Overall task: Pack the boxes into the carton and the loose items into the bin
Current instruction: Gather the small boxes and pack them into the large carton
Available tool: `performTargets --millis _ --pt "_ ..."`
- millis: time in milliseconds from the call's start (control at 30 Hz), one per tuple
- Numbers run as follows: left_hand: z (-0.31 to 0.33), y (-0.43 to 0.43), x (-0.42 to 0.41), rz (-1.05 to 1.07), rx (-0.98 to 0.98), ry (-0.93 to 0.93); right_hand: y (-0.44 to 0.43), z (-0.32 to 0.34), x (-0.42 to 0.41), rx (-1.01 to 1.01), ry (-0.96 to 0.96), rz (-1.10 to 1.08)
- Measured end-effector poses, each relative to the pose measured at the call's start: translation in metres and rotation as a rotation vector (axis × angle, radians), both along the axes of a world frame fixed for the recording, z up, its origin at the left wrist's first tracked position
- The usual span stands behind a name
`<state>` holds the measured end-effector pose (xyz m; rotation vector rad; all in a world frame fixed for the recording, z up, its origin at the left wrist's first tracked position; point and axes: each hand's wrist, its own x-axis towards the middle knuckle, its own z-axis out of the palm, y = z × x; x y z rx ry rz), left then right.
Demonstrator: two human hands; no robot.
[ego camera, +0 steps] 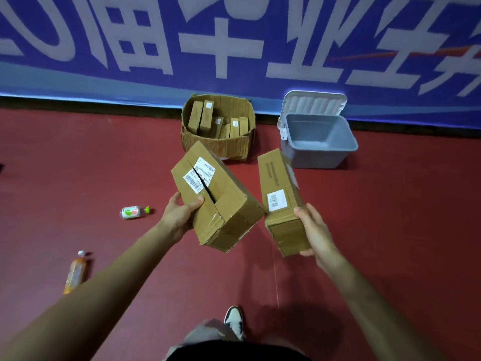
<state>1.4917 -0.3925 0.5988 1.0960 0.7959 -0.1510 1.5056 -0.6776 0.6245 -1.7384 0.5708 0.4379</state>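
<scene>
your left hand (182,214) wraps the big box (216,196), thumb over, fingers under; your right hand (316,230) pinches the slim box (282,201) at its near end, thumb on top. both tilt toward the carton (216,148) at 12 o'clock, likely to slide in upright.

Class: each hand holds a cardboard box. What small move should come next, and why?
Probably carry the wider box in the left hand forward and lower it into the carton: it sits just ahead, open, already holding upright boxes. The narrow box in the right hand can follow; the grey bin is for loose items.
</scene>
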Motion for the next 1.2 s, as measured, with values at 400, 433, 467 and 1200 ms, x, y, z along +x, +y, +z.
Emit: performTargets --millis 400,433,467,1200 --pt "0.023 0.03 0.178 -0.005 0.072 -0.034 0.026 0.012 0.182 0.02 -0.049 0.05" --pt "0.02 0.033 0.193 -0.001 0.07 -0.027 0.028 0.009 0.201 0.02 -0.044 0.054" --pt "0.016 0.037 0.209 0.006 0.069 -0.019 0.03 0.005 0.221 0.022 -0.042 0.059" --pt "-0.024 0.194 0.56 0.048 0.181 0.099 0.151 -0.04 0.636 0.007 0.122 0.273"
